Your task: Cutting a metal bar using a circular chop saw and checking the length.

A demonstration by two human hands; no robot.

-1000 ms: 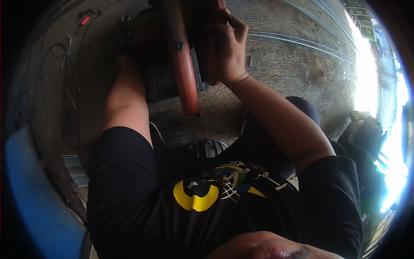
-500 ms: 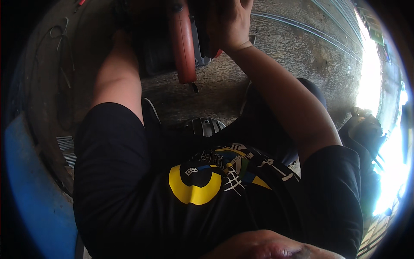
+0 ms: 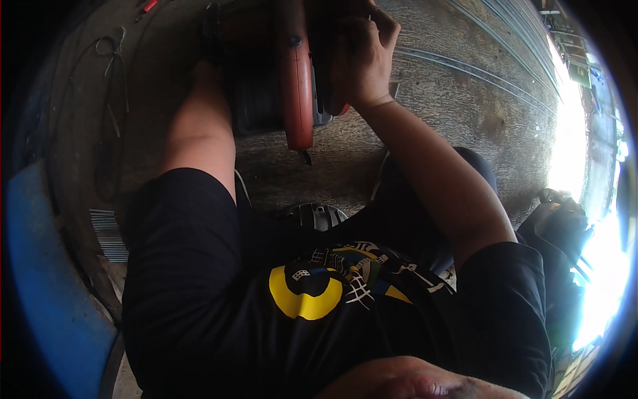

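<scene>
A red and black power machine, shaped like a cut-off saw (image 3: 300, 100), stands on the worn wooden floor ahead of me. Its long red housing points toward me, and the upper part is lost in deep shadow. At its right side is my right hand (image 3: 369, 63), with the fingers bent and closed against the machine; what they grip is hidden. My left arm reaches forward along the machine's left side. Dark shadow at the top of the picture covers my left hand, so its fingers do not show.
Long thin metal rods (image 3: 458, 66) lie on the floor to the right. A looped cord (image 3: 109, 50) and a small red object (image 3: 150, 5) lie at the far left. Near my left side are a stack of short rods (image 3: 108, 233) and a blue panel (image 3: 53, 286). Bright light enters from the right.
The machine, floor and both arms appear lower and slightly farther right in the picture, as my view has shifted. My right hand stays at the machine's right side, its fingers now visibly bent.
</scene>
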